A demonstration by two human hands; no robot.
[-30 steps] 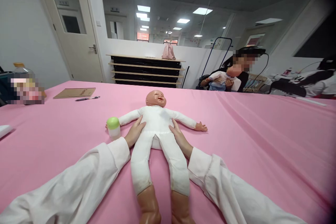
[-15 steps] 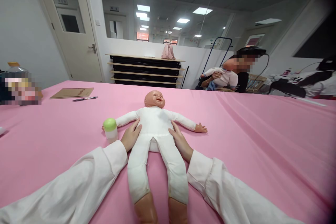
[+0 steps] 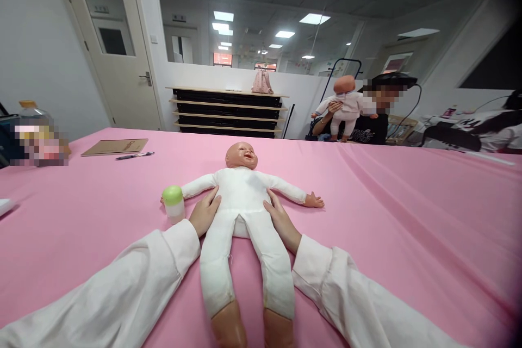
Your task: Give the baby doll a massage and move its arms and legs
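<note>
A baby doll [image 3: 243,190] with a white cloth body lies on its back on the pink tablecloth [image 3: 367,217], head away from me and legs toward me. Its arms stretch out to both sides. My left hand [image 3: 205,212] grips the doll's waist on the left, thumb on the front of the body. On the other side of the waist, my right hand [image 3: 282,222] holds it the same way. The fingers beneath the doll are partly hidden. A small jar with a green lid [image 3: 173,204] stands by the doll's hand, just left of my left hand.
A brown notebook [image 3: 115,147] and a pen [image 3: 135,156] lie at the table's far left. A bottle [image 3: 32,111] stands near the left edge. Across the table, another person [image 3: 379,119] holds up a second doll [image 3: 346,106]. Behind are shelves [image 3: 228,111] with a pink backpack [image 3: 262,81].
My hands and the doll between them keep their places. The other person has raised the second doll upright. The view has shifted very slightly.
</note>
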